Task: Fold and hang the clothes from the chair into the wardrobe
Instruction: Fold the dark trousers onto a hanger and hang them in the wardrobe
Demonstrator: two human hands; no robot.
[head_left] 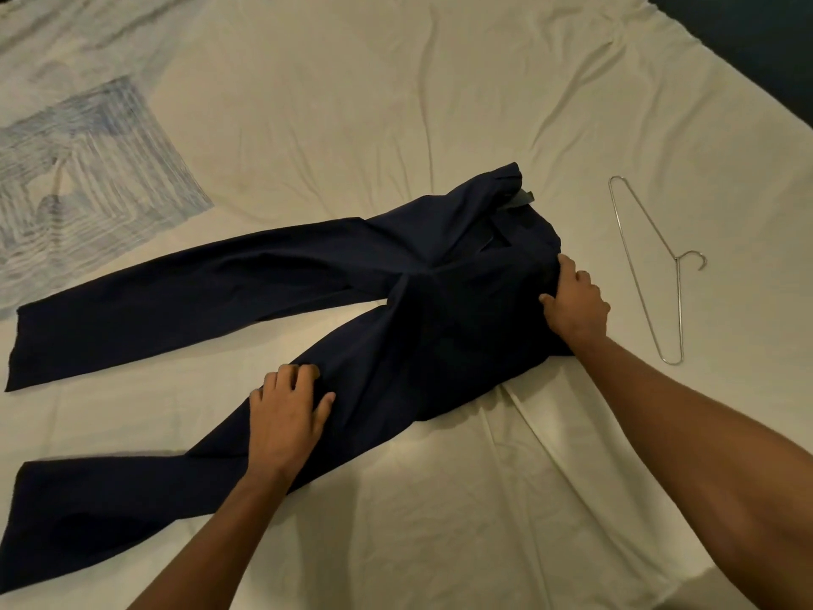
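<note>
Dark navy trousers point(272, 275) lie spread on the cream bed sheet point(440, 103), waistband to the right and both legs stretching left. My left hand point(288, 411) rests on the nearer leg just below the seat, its fingertips curled into the cloth. At the waistband's near edge, my right hand point(576, 301) grips the fabric with curled fingers and thumb. A thin metal wire hanger point(679, 301) lies flat on the sheet, just right of the trousers.
A blue-and-white patterned cloth point(83, 178) covers the bed's far left part. The dark edge beyond the bed point(770, 37) shows at the top right. The sheet is wrinkled around the trousers.
</note>
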